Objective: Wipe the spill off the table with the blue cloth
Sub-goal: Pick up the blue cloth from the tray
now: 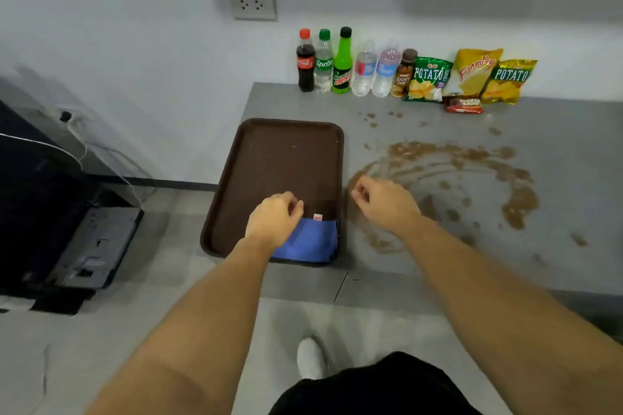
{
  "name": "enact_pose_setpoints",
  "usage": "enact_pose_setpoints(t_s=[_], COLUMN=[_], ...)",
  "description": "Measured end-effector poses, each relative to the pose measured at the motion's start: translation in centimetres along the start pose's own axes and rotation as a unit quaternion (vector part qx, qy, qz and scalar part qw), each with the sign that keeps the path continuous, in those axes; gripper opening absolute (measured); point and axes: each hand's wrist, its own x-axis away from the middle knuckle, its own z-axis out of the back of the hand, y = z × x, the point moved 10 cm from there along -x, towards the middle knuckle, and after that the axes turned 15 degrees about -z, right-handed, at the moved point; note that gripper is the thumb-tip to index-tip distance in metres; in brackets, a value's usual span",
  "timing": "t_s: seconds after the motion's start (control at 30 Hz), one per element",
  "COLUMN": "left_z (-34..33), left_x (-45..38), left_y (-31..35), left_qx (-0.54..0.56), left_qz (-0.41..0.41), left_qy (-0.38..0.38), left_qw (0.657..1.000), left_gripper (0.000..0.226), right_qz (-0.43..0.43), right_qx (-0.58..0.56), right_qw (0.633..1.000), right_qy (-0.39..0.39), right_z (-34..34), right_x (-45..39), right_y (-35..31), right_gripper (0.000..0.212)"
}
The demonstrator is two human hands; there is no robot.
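grey table (556, 246), brown spill (448, 178), tray (269, 161), bottles (342, 60), snacks (472, 77)

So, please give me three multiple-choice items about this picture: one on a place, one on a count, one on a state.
1. Where does the blue cloth lie?
A. in the brown tray
B. on the floor
C. on the spill

2. How many bottles stand by the wall?
A. three
B. six
C. nine

3. The brown spill on the table is
A. fully wiped
B. still there
C. covered by a bag

Answers: 1 A, the cloth sits in the tray's near corner; 2 B, six stand in a row; 3 B, puddles and smears remain.
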Motion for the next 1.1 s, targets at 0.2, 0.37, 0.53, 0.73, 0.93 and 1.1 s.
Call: enact_pose_setpoints(t_s=[0.2, 0.37, 0.53, 0.73, 0.93, 1.1], left_z=[-3.6, -5.3, -6.2, -7.0, -6.4, -4.3], left_x=[-0.2, -0.4, -0.8, -0.5, -0.6, -1.5], left_y=[-1.8, -2.6, -2.6, -1.7, -1.8, -2.6], left_qx=[-0.038, -0.093, -0.101, -0.116, -0.035, -0.001], left_qz=[-0.043, -0.062, -0.079, -0.126, -0.108, -0.07], left_qy=[-0.143, -0.187, -0.198, -0.25, -0.278, -0.219], left_qw=[0.988, 0.976, 0.972, 0.953, 0.954, 0.973], left_gripper=[0.048, 0.075, 0.057, 0.049, 0.041, 0.032], right_qz=[-0.047, -0.051, -0.063, -0.065, -0.069, -0.077], right_qx=[-0.002, -0.01, -0.013, -0.022, -0.024, -0.046], right_qw=[0.999, 0.998, 0.997, 0.997, 0.997, 0.995], right_qy=[-0.018, -0.025, -0.036, -0.027, -0.031, -0.033], right_z=[-1.1, -1.7, -2.1, -1.8, -2.0, -2.0], right_x=[0.2, 0.0, -0.5, -1.2, -1.7, -1.8], right_y=[1.0, 0.9, 1.3, 1.3, 1.4, 1.1], right_gripper=[0.025, 0.025, 0.027, 0.025, 0.026, 0.028])
